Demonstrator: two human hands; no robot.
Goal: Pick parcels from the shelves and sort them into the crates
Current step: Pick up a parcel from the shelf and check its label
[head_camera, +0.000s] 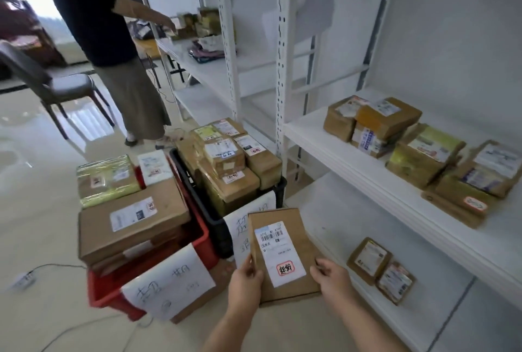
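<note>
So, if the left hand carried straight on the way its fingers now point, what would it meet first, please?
Probably the white handwritten paper sign on the black plastic crate; the left hand, gripping the brown cardboard parcel, points up-frame towards it, though depth is unclear.

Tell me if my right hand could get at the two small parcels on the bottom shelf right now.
Probably not yet: the right hand and left hand both grip the box. The small parcels lie uncovered just right of that hand, so once it lets go the way looks free.

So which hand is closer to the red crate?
Left. The left hand grips the held parcel's edge nearest the red crate; the right hand grips its far edge.
</note>
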